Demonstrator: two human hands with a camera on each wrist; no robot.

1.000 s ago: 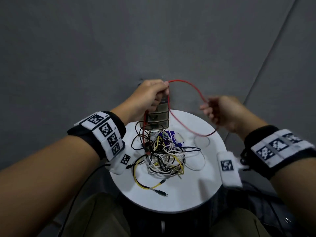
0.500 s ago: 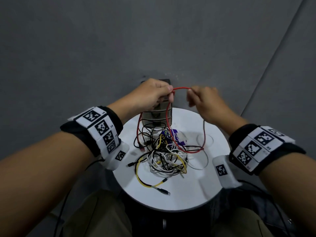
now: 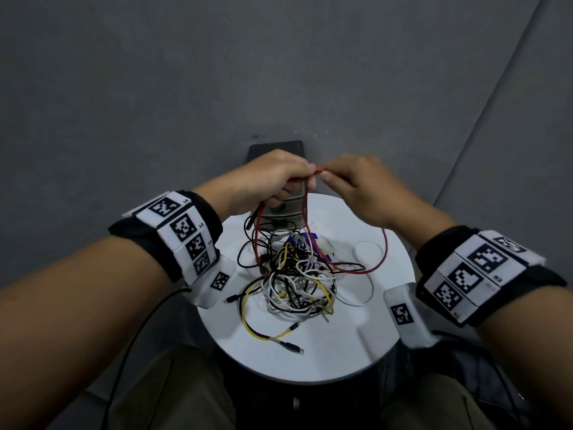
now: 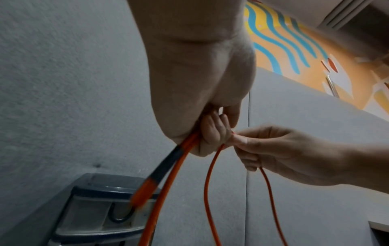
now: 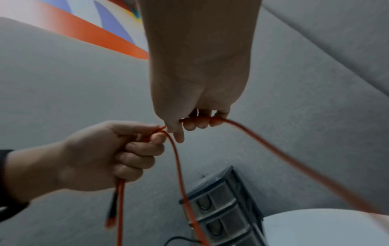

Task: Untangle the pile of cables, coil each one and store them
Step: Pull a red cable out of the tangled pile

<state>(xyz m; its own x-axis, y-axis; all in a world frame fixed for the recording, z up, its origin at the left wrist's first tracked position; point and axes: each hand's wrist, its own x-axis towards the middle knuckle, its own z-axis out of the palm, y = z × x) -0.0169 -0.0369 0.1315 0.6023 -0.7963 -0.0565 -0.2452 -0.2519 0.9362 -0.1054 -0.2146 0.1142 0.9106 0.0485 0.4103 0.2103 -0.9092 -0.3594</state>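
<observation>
A tangled pile of cables (image 3: pixel 294 274), white, black and yellow, lies in the middle of a round white table (image 3: pixel 335 342). My left hand (image 3: pixel 279 178) grips loops of a red cable (image 3: pixel 305 218) above the table's far edge; its plug end (image 4: pixel 155 176) hangs below the fist. My right hand (image 3: pixel 350 181) pinches the same red cable (image 5: pixel 263 141) right beside the left hand's fingertips. The rest of the red cable loops down to the right (image 3: pixel 383 252) and runs into the pile.
A small drawer unit (image 3: pixel 279 212) with clear drawers (image 5: pixel 221 213) stands at the table's far edge, under my hands. A yellow cable (image 3: pixel 248 321) with a black plug trails toward the near edge. A clear round lid (image 3: pixel 367 251) lies at the right. Grey walls enclose the table.
My right hand has swung left with the red cable and met the left hand. The wide red loop between them has closed into hanging loops.
</observation>
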